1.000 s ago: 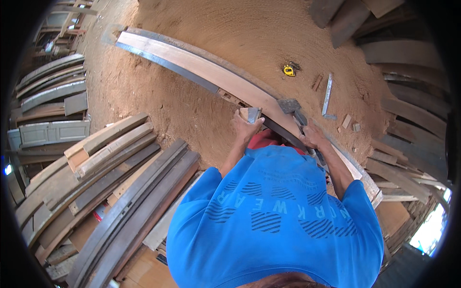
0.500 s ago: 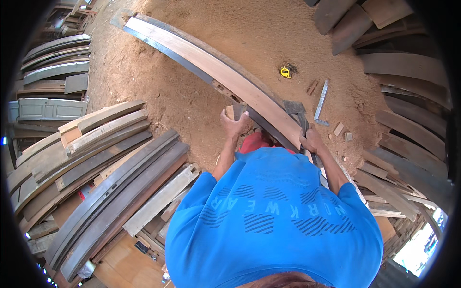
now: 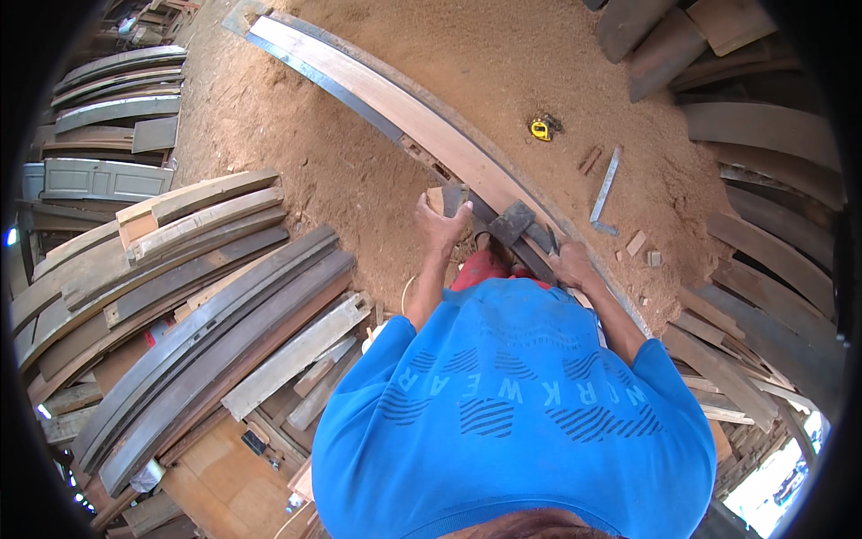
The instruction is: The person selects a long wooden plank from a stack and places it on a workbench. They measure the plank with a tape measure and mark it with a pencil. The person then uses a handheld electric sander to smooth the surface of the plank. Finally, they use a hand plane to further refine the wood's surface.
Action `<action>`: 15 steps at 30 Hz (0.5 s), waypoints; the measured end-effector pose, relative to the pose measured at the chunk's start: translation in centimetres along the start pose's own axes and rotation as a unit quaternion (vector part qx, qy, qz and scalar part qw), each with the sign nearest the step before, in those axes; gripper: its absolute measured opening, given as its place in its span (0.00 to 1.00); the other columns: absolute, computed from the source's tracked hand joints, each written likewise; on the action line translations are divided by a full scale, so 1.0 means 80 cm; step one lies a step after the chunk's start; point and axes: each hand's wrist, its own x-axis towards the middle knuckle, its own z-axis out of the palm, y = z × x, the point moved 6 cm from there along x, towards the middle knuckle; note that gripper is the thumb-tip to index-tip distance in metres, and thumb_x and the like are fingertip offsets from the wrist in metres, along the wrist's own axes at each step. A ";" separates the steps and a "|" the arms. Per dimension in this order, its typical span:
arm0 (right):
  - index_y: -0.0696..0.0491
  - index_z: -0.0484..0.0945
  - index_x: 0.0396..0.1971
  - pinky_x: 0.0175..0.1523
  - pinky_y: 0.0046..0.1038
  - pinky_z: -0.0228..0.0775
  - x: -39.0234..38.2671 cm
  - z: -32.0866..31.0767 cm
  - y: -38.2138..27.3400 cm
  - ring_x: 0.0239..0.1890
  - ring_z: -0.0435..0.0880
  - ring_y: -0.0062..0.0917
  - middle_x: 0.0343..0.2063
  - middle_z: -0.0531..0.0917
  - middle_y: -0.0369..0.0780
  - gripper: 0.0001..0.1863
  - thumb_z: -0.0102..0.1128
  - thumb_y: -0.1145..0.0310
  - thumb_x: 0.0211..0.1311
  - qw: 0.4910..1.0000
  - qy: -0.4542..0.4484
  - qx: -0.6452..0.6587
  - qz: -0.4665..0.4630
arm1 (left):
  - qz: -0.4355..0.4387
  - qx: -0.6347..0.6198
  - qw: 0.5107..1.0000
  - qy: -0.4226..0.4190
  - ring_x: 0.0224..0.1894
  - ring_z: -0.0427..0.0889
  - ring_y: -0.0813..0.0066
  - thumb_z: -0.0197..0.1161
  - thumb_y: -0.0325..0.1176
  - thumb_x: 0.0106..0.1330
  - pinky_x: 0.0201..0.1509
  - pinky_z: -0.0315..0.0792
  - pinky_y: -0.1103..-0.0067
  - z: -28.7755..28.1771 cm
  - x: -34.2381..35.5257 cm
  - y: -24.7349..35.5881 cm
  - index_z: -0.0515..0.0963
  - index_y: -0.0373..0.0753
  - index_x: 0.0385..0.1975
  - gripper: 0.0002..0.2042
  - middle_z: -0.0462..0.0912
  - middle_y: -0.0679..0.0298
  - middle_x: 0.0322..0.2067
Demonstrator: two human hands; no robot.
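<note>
A long wooden board [image 3: 386,112] with a dark edge runs diagonally in front of me, with slots cut into its near side. My left hand [image 3: 440,223] is closed round a small wood block [image 3: 448,198] with a dark face, held by the board's near edge. In my right hand [image 3: 572,263] is a hammer with a dark, blocky head [image 3: 514,222]; the head is over the board, pointing toward the block. A thin dark piece sticks up by my right fingers; I cannot tell what it is.
Beyond the board, a yellow tape measure [image 3: 540,128] and a metal square [image 3: 605,193] lie on the sawdust-covered ground. Small wood offcuts [image 3: 637,242] are scattered near the square. Stacked timber [image 3: 206,332] rises at left, and more boards [image 3: 763,135] are piled at right.
The hammer head has swung left and nearer to me, toward the block. My left hand has turned the block so that more of its face shows. The whole view has shifted slightly.
</note>
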 end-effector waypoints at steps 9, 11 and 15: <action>0.62 0.77 0.31 0.34 0.36 0.72 0.037 -0.076 -0.043 0.27 0.83 0.33 0.22 0.83 0.46 0.25 0.52 0.50 0.64 0.966 -0.027 0.221 0.132 | 0.035 0.016 0.992 -0.117 0.63 0.63 0.45 0.77 0.49 0.43 0.68 0.59 0.62 0.017 -0.022 0.053 0.55 0.26 0.65 0.53 0.63 0.39 0.58; 0.60 0.77 0.29 0.30 0.33 0.70 0.069 -0.057 -0.072 0.24 0.80 0.26 0.20 0.81 0.41 0.24 0.54 0.50 0.63 0.951 -0.033 0.303 0.053 | 0.054 -0.006 0.988 -0.143 0.63 0.62 0.45 0.77 0.49 0.42 0.68 0.59 0.62 0.022 -0.028 0.065 0.54 0.27 0.65 0.53 0.63 0.39 0.58; 0.59 0.80 0.34 0.27 0.26 0.66 0.122 0.003 -0.095 0.22 0.75 0.18 0.20 0.78 0.33 0.18 0.59 0.56 0.61 0.928 -0.111 0.350 0.054 | 0.177 -0.021 0.978 -0.109 0.57 0.67 0.47 0.78 0.48 0.42 0.64 0.63 0.59 0.033 -0.036 0.070 0.49 0.28 0.66 0.56 0.64 0.40 0.56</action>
